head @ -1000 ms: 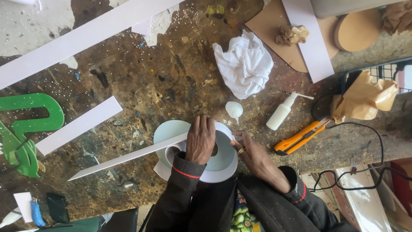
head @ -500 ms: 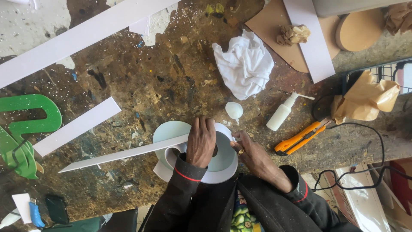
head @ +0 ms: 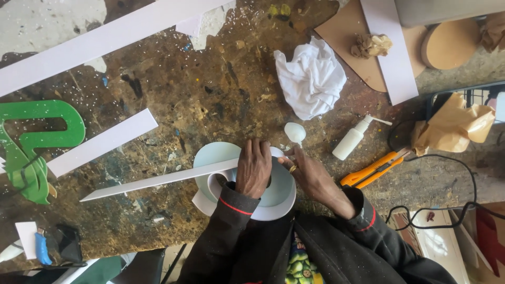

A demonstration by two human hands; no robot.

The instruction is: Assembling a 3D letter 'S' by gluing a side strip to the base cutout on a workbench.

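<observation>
White strip (head: 158, 180) lies across the pale round piece (head: 281, 190) at the bench (head: 200, 100) edge; your left hand (head: 253, 168) presses flat on both to pin them; your right hand (head: 310, 173) pinches the rim beside it.

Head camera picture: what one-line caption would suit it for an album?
Left hand presses a pale curved shape while right hand steadies its edge on a paint-stained workbench.

- Left hand (head: 254, 167) covers the middle of the pale round piece (head: 221, 155); what its fingers grip is hidden.
- Right hand (head: 310, 176) fingertips tucked behind the piece's rim, contact unclear.
- Long white strip (head: 105, 39) cut off at the left edge.
- Green shape (head: 37, 142) cut off at the left edge.
- Small blue thing (head: 42, 247) too small to identify.
</observation>
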